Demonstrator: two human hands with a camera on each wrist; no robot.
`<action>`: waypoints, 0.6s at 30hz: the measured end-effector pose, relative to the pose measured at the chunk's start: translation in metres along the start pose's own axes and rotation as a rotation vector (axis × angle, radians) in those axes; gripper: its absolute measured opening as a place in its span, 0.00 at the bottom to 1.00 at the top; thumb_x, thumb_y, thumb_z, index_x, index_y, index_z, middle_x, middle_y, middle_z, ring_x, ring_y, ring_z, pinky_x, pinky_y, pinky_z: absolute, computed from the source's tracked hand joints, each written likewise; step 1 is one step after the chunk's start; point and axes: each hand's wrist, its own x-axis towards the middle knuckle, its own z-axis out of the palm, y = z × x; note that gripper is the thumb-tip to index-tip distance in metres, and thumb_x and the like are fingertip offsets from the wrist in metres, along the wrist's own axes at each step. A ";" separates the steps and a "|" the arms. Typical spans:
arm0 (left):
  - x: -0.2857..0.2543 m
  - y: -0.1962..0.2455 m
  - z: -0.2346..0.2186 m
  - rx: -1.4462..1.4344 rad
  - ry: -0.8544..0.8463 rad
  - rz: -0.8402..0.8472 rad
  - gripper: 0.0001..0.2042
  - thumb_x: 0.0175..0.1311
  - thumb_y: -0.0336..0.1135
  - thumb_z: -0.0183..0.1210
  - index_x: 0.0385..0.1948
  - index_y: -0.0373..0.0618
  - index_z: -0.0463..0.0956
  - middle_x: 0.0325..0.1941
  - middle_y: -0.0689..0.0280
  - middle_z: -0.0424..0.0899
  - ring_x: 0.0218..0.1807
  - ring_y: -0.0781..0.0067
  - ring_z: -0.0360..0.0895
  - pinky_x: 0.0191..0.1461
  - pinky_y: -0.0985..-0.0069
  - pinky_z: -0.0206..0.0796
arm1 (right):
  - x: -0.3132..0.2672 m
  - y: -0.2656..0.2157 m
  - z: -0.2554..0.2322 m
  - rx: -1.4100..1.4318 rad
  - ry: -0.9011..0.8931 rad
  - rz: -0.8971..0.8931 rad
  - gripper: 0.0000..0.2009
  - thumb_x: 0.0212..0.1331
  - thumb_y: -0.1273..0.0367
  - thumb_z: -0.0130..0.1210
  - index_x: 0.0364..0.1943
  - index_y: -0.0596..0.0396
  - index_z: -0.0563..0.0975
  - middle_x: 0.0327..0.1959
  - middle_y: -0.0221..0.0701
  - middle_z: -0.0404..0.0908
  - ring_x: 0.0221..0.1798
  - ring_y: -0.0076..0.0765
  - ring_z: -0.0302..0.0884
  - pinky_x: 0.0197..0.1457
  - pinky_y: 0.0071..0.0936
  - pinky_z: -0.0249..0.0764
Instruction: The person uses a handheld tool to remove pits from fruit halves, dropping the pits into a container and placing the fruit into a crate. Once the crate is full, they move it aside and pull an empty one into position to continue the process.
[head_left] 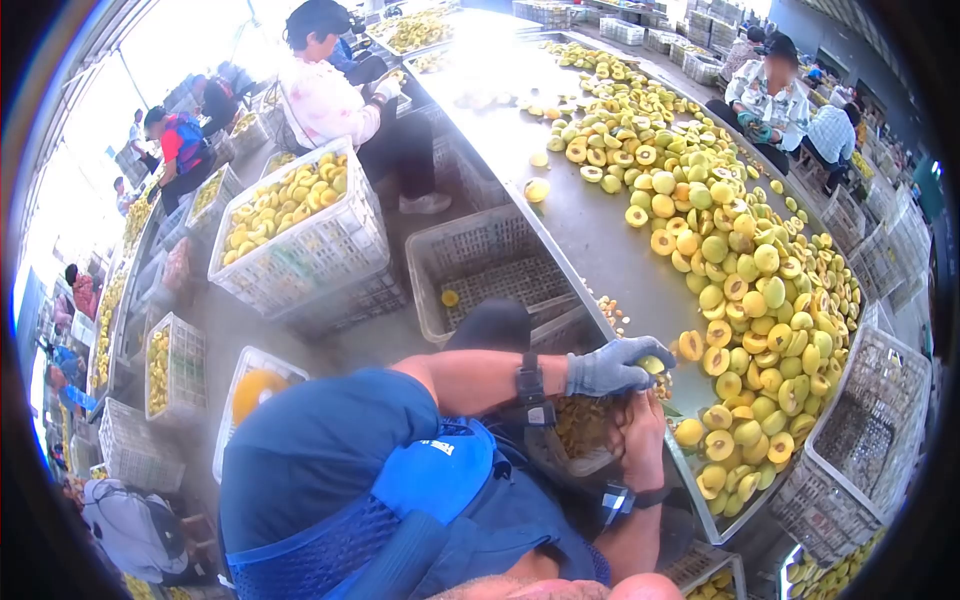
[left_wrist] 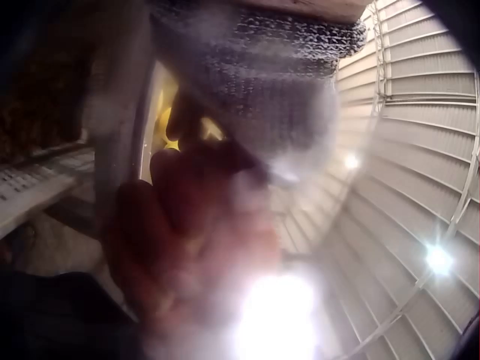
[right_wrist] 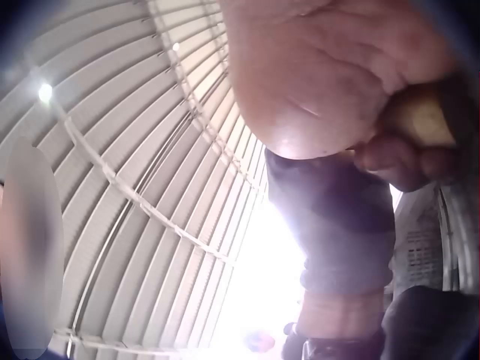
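Note:
The gloved left hand [head_left: 618, 367] curls its fingers round a yellow-green fruit [head_left: 651, 365] beside the metal table's edge. Just below it is the bare right hand [head_left: 640, 432], its fingers curled. In the right wrist view the right palm [right_wrist: 337, 79] is close, with a pale yellowish thing [right_wrist: 426, 124] held in its curled fingers; what that is I cannot tell. The grey glove of the left hand [right_wrist: 330, 217] shows behind. In the left wrist view the glove [left_wrist: 262, 97] hangs over the blurred bare right hand [left_wrist: 202, 225].
Halved and whole yellow fruits [head_left: 740, 270] cover much of the metal table [head_left: 600, 225]. A crate [head_left: 585, 462] with brownish pieces stands below the hands. An almost empty crate [head_left: 430, 270] and a full one [head_left: 310, 245] are at the left, another crate [head_left: 850, 450] at the right. People sit nearby.

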 end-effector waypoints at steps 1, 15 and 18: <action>-0.001 0.000 -0.001 -0.254 -0.009 -0.007 0.25 0.65 0.35 0.63 0.62 0.39 0.71 0.63 0.61 0.77 0.66 0.70 0.71 0.73 0.69 0.61 | -0.001 -0.003 0.001 0.000 0.003 -0.006 0.14 0.78 0.55 0.43 0.36 0.45 0.69 0.20 0.23 0.65 0.12 0.21 0.57 0.13 0.22 0.53; 0.011 -0.008 0.018 -0.485 0.505 -0.191 0.16 0.74 0.42 0.57 0.37 0.36 0.84 0.31 0.64 0.87 0.31 0.78 0.81 0.37 0.78 0.75 | 0.006 0.008 0.006 -0.306 0.066 -0.262 0.16 0.77 0.57 0.45 0.42 0.57 0.70 0.28 0.32 0.74 0.25 0.37 0.73 0.29 0.39 0.70; 0.010 -0.005 0.010 -0.532 0.363 -0.152 0.16 0.75 0.43 0.56 0.36 0.36 0.82 0.33 0.62 0.87 0.33 0.75 0.82 0.39 0.76 0.76 | -0.009 -0.006 0.016 0.064 -0.049 0.095 0.16 0.78 0.55 0.42 0.39 0.52 0.68 0.23 0.28 0.67 0.15 0.27 0.62 0.18 0.29 0.62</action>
